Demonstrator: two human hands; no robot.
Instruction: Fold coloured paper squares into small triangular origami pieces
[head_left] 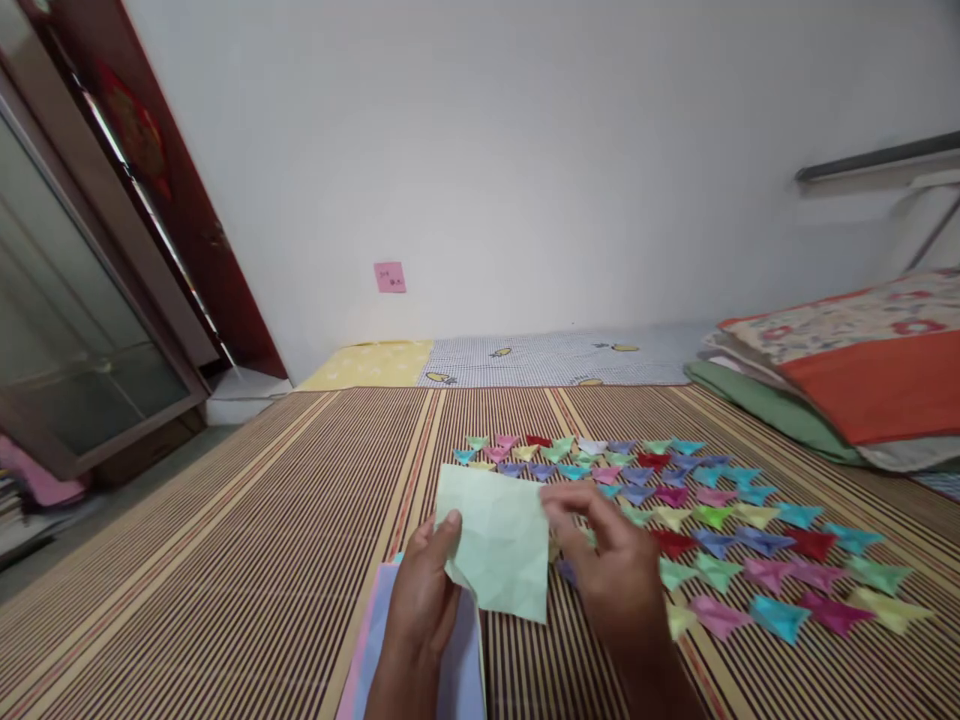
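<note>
A pale green square of paper (499, 545), creased across its face, is held up above the striped mat. My left hand (424, 590) pinches its left edge, thumb in front. At the paper's upper right corner, the fingertips of my right hand (607, 560) are closed together on the edge. Below my left wrist lies a stack of coloured paper sheets (461, 665), with blue and pink showing. To the right, rows of small folded paper pieces (765, 540) in many colours are spread out; my right hand and the green paper hide some of them.
The striped mat (262, 560) covers the surface. Folded bedding (870, 370) is piled at the right, and a patterned cloth (525, 360) runs along the white wall. A pink note (390, 278) is stuck there. A door (165, 180) stands at the left.
</note>
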